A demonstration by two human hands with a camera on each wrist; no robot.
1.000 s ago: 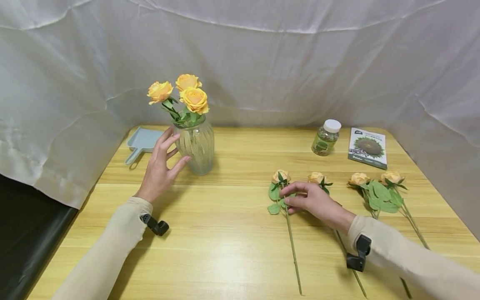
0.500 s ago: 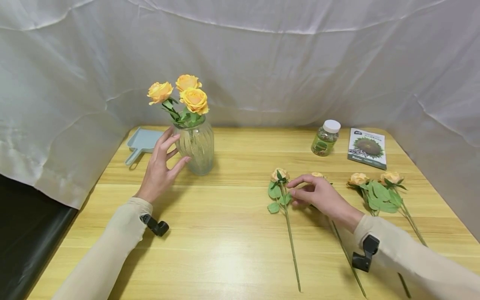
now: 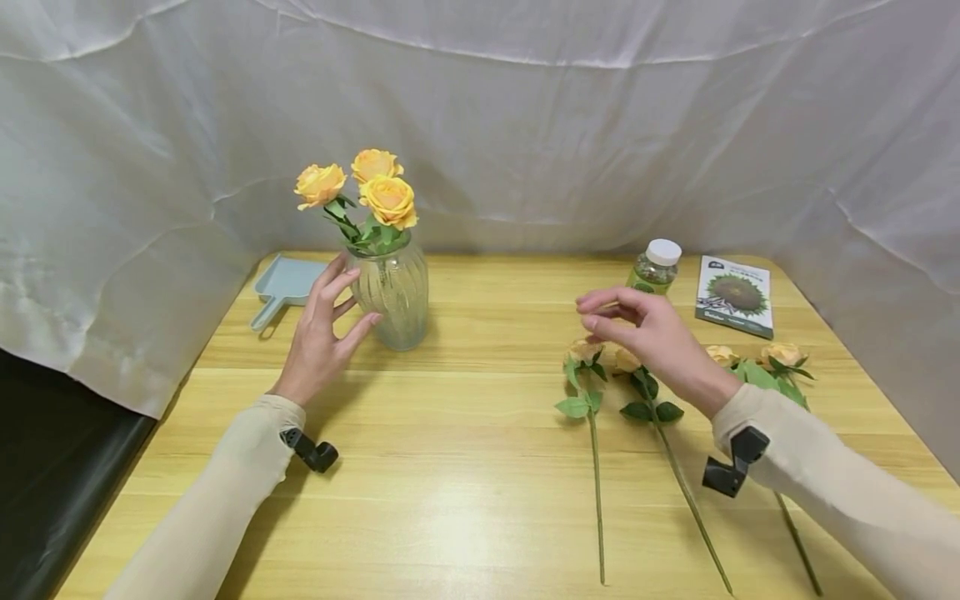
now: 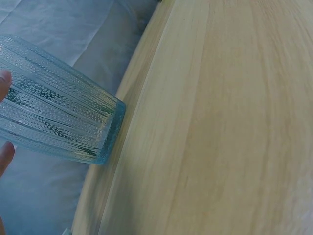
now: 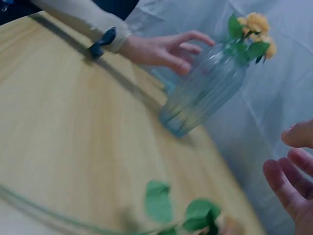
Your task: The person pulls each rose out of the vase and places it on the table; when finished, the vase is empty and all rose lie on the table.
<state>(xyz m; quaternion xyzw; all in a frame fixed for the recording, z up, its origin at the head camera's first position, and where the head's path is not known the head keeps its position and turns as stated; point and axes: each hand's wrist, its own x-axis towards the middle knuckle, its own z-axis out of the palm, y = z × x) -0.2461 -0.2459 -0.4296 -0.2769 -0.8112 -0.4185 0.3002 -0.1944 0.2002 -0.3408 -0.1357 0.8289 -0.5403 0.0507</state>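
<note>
My left hand [image 3: 318, 337] rests its spread, relaxed fingers and thumb against the left side of a ribbed clear glass vase [image 3: 401, 300]. Several yellow-orange roses [image 3: 388, 200] stand upright in the vase. In the left wrist view, fingertips [image 4: 5, 156] show at the glass vase [image 4: 58, 103]. Over the table's right half, my right hand [image 3: 652, 337] hovers with slightly bent fingers and nothing between them, also in the right wrist view. Under it lie a leftmost peach rose [image 3: 596, 450] and a second rose [image 3: 678, 467], stems toward me. The hand partly covers their blooms.
More loose roses [image 3: 786, 357] lie at the right, partly behind the right forearm. At the back right are a white-capped bottle [image 3: 660, 258] and a sunflower packet [image 3: 735, 296]. A light blue dustpan [image 3: 288, 283] lies left of the vase; grey cloth [image 3: 525, 125] hangs behind.
My right hand has let go of the leftmost rose and moved up and right, toward the bottle. That rose has shifted and turned to the right. My left hand has stayed at the vase.
</note>
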